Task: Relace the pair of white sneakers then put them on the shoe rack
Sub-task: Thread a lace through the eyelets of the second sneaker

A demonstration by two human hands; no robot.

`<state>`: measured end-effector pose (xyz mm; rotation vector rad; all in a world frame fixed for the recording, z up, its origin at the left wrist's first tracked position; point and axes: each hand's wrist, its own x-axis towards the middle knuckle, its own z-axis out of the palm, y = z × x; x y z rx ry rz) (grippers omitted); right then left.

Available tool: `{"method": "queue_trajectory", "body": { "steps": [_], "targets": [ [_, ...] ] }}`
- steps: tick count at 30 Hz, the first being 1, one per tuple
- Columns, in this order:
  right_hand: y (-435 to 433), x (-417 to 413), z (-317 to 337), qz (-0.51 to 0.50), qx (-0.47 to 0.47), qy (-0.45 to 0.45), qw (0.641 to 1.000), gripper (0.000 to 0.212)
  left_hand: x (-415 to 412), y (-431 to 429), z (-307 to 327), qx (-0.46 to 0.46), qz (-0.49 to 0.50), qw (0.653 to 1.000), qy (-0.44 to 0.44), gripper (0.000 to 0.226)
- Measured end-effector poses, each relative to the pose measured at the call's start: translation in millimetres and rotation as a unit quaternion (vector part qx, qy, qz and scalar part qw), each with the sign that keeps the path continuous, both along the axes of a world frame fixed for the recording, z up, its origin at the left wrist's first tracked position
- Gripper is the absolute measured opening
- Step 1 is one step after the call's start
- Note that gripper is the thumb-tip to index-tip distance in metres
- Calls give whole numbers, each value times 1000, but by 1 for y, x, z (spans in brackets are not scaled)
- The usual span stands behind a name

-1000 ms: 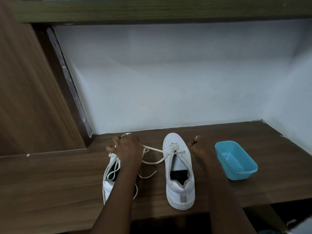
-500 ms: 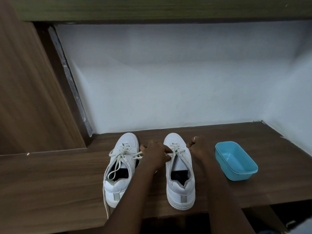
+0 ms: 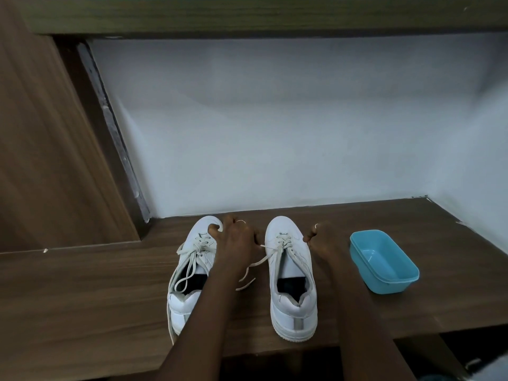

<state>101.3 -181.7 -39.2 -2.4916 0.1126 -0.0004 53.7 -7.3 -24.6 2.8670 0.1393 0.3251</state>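
Left hand (image 3: 236, 240) curled atop smooth white leather left sneaker (image 3: 180, 301), right hand (image 3: 323, 242) curled against matching laced right sneaker (image 3: 291, 266); grips unclear.

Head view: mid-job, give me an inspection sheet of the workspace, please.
Surface: wooden shelf, carrying sneakers and tub.
Job's things: left sneaker and right sneaker side by side, toes pointing away, laced only near the toe, laces loose.
Clutter: blue tub, empty, right of the sneakers.
Grippers: left hand between the sneakers, fingers curled on the left toe; right hand against the right sneaker's outer side; hold on laces unclear.
Cables: nothing seen.
Surroundings: white wall behind, wood panel at left.
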Motion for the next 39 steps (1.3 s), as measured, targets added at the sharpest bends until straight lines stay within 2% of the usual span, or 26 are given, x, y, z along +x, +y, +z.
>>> {"method": "queue_trajectory", "body": {
  "steps": [4, 6, 9, 13, 16, 20, 24, 29, 33, 36, 39],
  "targets": [
    [-1, 0, 1, -1, -3, 12, 1000, 23, 1, 5, 1, 42, -6, 997, 70, 12],
    [0, 0, 0, 0, 10, 10, 1000, 22, 2, 6, -1, 42, -20, 992, 114, 23],
    [1, 2, -2, 24, 22, 5, 999, 21, 4, 7, -6, 1, -52, 987, 150, 26],
    [4, 6, -6, 61, 43, 25, 997, 26, 14, 10, -17, -137, -100, 974, 149, 29],
    [6, 5, -7, 71, 58, 31, 995, 37, 16, 2, -19, -136, -77, 979, 134, 44],
    [11, 7, -3, 90, 22, 62, 994, 24, 12, -8, -24, -187, -99, 966, 150, 30],
    [11, 10, -6, 84, 26, 57, 995, 28, 14, -6, -24, -233, -110, 954, 156, 17],
    [14, 10, -6, 101, 25, 51, 993, 30, 11, -7, -22, -236, -110, 951, 169, 26],
    [15, 7, -12, 90, 58, 29, 994, 46, 11, -6, -21, -228, -109, 952, 174, 34],
    [13, 8, -12, 96, 43, 31, 994, 46, 11, -3, -21, -241, -108, 946, 190, 32],
    [13, 8, -9, 108, 4, 39, 993, 35, 11, -2, -19, -231, -120, 944, 205, 28]
  ]
}}
